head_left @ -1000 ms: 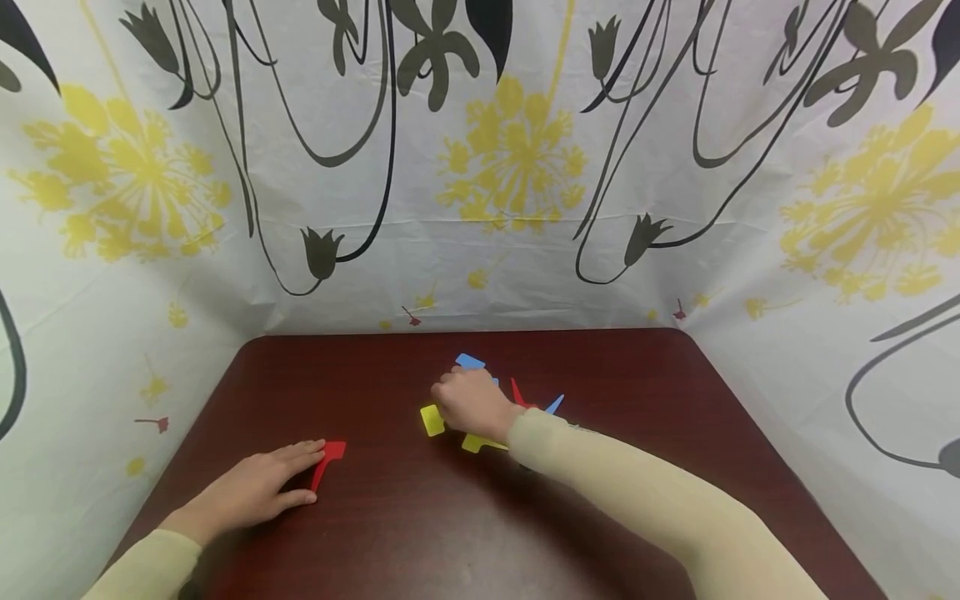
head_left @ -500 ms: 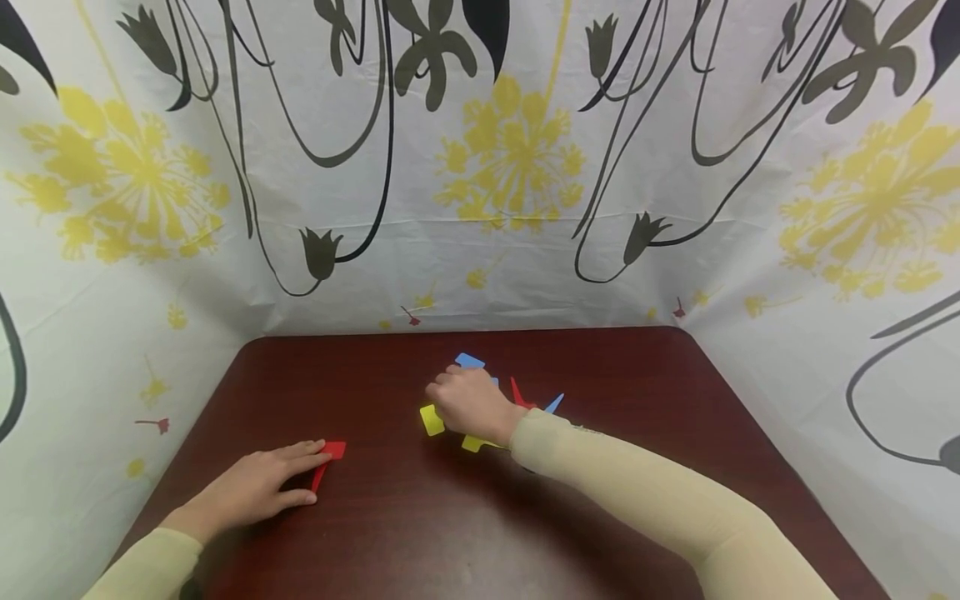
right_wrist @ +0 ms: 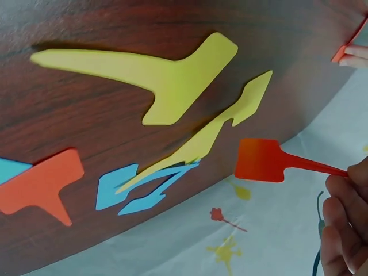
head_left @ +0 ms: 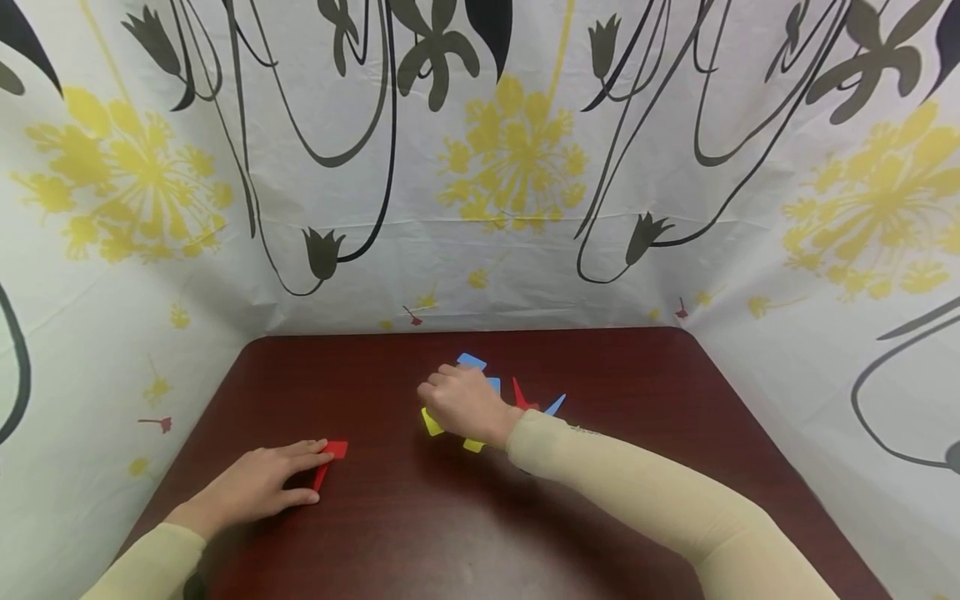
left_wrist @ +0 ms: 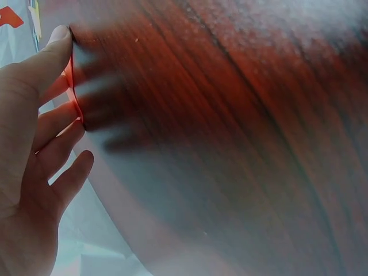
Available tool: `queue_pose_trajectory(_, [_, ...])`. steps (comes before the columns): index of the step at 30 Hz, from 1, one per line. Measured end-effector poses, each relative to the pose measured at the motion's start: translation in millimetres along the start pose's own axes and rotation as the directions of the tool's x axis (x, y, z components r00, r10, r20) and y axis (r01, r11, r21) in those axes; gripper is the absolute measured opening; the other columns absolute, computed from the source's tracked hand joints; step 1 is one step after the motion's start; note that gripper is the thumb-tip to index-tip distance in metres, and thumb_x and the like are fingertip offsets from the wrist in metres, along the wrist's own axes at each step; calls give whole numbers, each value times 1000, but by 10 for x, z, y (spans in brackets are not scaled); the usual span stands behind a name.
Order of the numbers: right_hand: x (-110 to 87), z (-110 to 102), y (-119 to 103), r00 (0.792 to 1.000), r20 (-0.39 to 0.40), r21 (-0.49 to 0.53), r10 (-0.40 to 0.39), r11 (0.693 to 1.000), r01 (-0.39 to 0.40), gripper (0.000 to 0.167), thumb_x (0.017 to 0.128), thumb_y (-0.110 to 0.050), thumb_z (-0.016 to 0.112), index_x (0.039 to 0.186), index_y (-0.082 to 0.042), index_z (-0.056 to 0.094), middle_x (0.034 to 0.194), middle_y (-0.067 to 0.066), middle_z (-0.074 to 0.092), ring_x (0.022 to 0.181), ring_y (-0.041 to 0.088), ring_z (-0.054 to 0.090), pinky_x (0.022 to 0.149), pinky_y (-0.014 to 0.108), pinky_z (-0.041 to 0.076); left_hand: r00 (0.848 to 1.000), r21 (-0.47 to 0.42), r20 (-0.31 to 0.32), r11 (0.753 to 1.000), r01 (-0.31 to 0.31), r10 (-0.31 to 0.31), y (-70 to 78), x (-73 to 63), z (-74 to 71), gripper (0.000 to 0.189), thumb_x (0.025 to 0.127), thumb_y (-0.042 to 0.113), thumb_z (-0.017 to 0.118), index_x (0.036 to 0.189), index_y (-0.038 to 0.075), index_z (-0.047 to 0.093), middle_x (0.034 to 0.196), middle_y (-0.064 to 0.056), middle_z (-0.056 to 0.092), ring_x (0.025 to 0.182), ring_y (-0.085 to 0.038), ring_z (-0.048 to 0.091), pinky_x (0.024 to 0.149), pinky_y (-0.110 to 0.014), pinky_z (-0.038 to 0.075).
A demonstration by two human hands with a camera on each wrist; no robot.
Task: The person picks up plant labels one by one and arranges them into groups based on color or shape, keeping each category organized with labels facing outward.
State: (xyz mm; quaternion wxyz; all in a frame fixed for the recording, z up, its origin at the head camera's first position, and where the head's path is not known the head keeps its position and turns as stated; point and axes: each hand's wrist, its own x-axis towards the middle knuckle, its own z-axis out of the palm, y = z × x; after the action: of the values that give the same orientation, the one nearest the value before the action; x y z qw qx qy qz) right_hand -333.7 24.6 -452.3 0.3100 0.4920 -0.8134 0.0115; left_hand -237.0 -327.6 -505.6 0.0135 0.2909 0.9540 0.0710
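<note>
In the head view, my left hand [head_left: 251, 483] lies at the left of the table with fairly straight fingers touching a red T-shaped plant label [head_left: 337, 449]. Its thumb is near the label's pointed end. My right hand [head_left: 467, 404] is over the group of labels farther back. The right wrist view has its fingers pinching the stem of another red plant label [right_wrist: 259, 160], held up off the table; the head view hides this one behind the hand. Two yellow labels [right_wrist: 178, 80] lie close by, one overlapping blue labels [right_wrist: 115, 187].
Another red label [right_wrist: 49, 187] lies over a blue one [right_wrist: 11, 168], beside the group. The dark wooden table [head_left: 360, 542] has rounded far corners. White cloth [head_left: 420, 192] with printed flowers hangs at its back and sides.
My right hand has shifted slightly left and covers more of the yellow labels. A left finger now reaches a little farther onto the red label's head; otherwise the left hand stays put.
</note>
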Motion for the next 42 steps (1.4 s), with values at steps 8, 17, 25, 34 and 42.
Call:
queue_pose_trajectory(8, [51,28,-117,1000,-2,74,-7,997,7,13,88,-18,68,75,-17,67,64,-5,59,58,9,50,47,19,37,1000,9,2,1000,2,-2,-15,21,9,64,89,58,69,139,19,63,147,-4,54,130,-25,55,92,-51,53])
queue_pose_trajectory(17, [76,99,-240,996,-74,91,-47,994,54,14,88,-14,65,73,-16,65,61,-4,57,57,9,50,47,19,35,1000,6,-1,1000,1,-1,-2,32,3,62,88,54,72,138,18,65,146,-4,55,130,-26,56,94,-53,52])
queue_pose_trajectory(25, [77,131,-360,997,-44,113,-63,991,68,15,88,-17,66,74,-18,64,63,-5,57,59,9,54,47,19,38,1000,1,-2,1000,20,-20,-8,39,-9,62,87,54,74,138,20,64,144,-5,57,125,-27,59,93,-53,52])
queue_pose_trajectory(34, [28,172,-479,996,53,189,-67,980,56,13,89,-23,70,79,-19,63,63,-8,55,55,4,47,47,14,31,999,-32,19,998,48,-47,9,44,-37,63,85,54,75,140,24,63,143,-5,58,122,-29,61,93,-55,51])
queue_pose_trajectory(42, [15,171,-572,992,115,282,-53,959,19,13,89,-28,75,88,-20,64,68,-10,60,55,-1,50,50,9,33,998,-19,8,998,55,-55,15,50,-45,55,91,50,70,138,23,64,141,-4,60,118,-27,64,94,-56,50])
